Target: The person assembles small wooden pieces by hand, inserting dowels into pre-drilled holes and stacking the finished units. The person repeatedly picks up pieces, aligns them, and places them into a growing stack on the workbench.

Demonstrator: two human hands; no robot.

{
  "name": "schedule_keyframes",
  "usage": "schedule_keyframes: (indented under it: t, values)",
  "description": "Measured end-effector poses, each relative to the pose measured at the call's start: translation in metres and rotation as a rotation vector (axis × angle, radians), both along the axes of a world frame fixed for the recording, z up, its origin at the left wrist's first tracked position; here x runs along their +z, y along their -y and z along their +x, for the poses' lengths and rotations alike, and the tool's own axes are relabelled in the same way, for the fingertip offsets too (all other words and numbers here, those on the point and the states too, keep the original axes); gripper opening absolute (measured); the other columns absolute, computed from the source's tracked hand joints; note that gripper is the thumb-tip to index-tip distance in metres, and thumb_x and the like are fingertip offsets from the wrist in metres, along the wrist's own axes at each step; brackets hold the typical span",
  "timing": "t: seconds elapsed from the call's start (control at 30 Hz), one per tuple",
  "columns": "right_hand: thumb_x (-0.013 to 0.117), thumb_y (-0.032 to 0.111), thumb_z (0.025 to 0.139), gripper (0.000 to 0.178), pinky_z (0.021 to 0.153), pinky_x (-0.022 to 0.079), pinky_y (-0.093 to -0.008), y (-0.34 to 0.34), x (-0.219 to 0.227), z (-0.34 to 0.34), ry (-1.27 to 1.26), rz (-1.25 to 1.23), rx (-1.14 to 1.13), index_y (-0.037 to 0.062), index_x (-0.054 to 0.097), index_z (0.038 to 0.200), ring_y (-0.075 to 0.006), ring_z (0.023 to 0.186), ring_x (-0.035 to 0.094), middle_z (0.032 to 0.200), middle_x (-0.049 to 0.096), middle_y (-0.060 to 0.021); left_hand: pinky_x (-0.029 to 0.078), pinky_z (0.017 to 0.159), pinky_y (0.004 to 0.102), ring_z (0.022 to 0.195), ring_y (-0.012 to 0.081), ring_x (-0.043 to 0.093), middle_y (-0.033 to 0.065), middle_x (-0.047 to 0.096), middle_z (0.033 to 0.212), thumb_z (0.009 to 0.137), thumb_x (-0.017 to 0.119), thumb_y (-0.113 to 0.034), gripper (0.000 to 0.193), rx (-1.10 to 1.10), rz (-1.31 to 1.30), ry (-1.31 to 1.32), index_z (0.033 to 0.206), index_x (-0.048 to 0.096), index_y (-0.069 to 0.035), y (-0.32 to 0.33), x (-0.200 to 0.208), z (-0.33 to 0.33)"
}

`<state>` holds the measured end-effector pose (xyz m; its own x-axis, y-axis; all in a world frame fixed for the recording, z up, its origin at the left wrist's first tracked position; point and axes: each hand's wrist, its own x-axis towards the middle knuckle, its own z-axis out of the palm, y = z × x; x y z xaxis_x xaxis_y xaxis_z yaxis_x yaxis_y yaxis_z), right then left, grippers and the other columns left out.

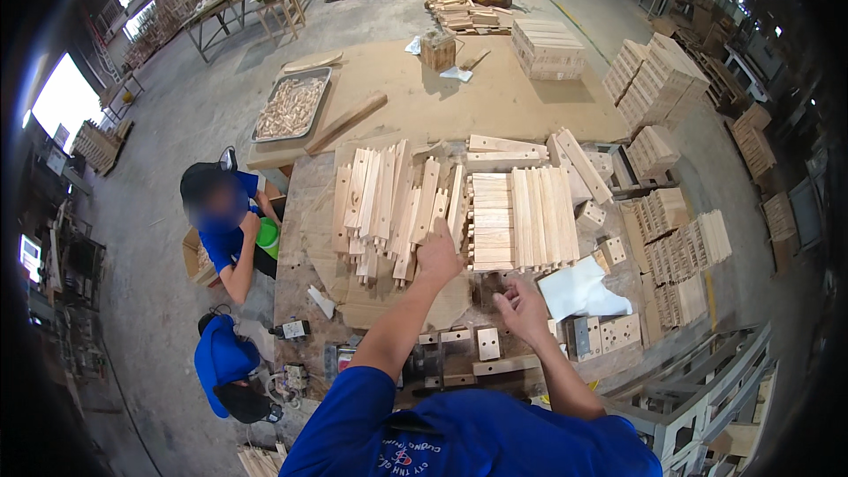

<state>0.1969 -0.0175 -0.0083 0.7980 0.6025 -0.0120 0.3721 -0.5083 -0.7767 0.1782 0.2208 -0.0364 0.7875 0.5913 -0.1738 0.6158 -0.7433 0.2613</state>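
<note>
Partly hidden, left hand (439, 256) among wooden slats (389, 199)

Left hand (439, 256) sits btwn loose wood slats (389, 203) and stacked slat block (521, 216); narrow gap only. Right hand (521, 305) has bare table (305, 238) near, w/ white bag (579, 291) just beside, small drilled blocks (614, 334) beyond it.
</note>
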Motion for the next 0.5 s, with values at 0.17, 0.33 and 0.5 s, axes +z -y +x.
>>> schedule_keyframes:
  t: [0.17,0.33,0.5]
  values:
    - [0.076,0.028,0.093,0.039,0.073,0.057,-0.0388,0.002,-0.018,-0.032,-0.190,-0.007,0.075,0.0033,0.066,0.121,-0.0247,0.076,0.071,0.090,0.074,-0.0138,0.060,0.081,0.0474,0.099,0.0373,0.072,0.0232,0.068,0.108,0.089,0.075,-0.039,0.060,-0.009,-0.054,0.111,0.122,0.051,0.004,-0.001,-0.019,-0.015]
    - [0.075,0.034,0.093,0.040,0.079,0.058,-0.0417,0.000,-0.028,-0.054,-0.220,-0.048,0.172,0.0046,0.067,0.119,-0.0318,0.086,0.074,0.093,0.075,-0.0158,0.057,0.088,0.0487,0.105,0.0359,0.070,0.0190,0.065,0.115,0.090,0.072,-0.033,0.049,0.035,-0.151,0.084,0.117,0.057,0.005,0.006,-0.005,-0.023]
    - [0.074,0.036,0.093,0.040,0.079,0.058,-0.0419,-0.005,-0.030,-0.061,-0.236,-0.072,0.221,0.0058,0.068,0.118,-0.0320,0.088,0.074,0.093,0.075,-0.0147,0.052,0.100,0.0509,0.110,0.0425,0.068,0.0254,0.069,0.115,0.088,0.068,-0.036,0.050,0.127,-0.204,0.100,0.114,0.063,0.006,0.006,-0.007,-0.046]
